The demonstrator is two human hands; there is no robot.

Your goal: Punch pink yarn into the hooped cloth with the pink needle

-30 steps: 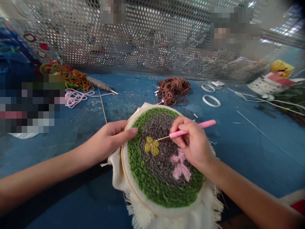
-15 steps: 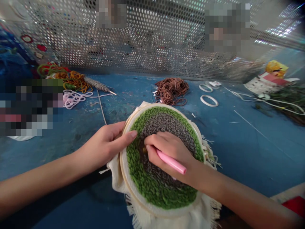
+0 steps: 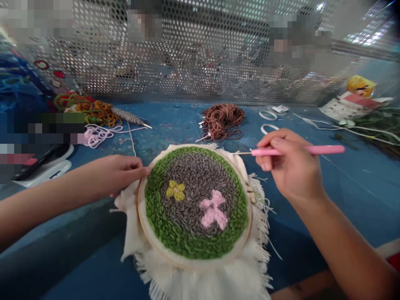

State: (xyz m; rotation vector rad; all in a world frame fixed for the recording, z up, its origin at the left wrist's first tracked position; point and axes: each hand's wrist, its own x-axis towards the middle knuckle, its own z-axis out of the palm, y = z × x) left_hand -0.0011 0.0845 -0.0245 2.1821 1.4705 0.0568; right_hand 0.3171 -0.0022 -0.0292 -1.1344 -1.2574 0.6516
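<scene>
An embroidery hoop lies on the blue table, holding cream cloth stitched with a green ring, a grey centre, a yellow flower and a pink flower. My left hand is closed on the hoop's left rim and the cloth there. My right hand is lifted to the right of the hoop, pinching a pink-handled punch needle. Its metal tip points left, above the hoop's upper right edge.
A heap of brown yarn lies behind the hoop. Orange, green and pink yarn sits at the back left beside a grey spindle. White rings and white cords lie at the right. A perforated metal screen closes the back.
My right hand has lifted off the stitched cloth and moved up and right with the needle, uncovering both flowers. The hoop has turned a little under my left hand.
</scene>
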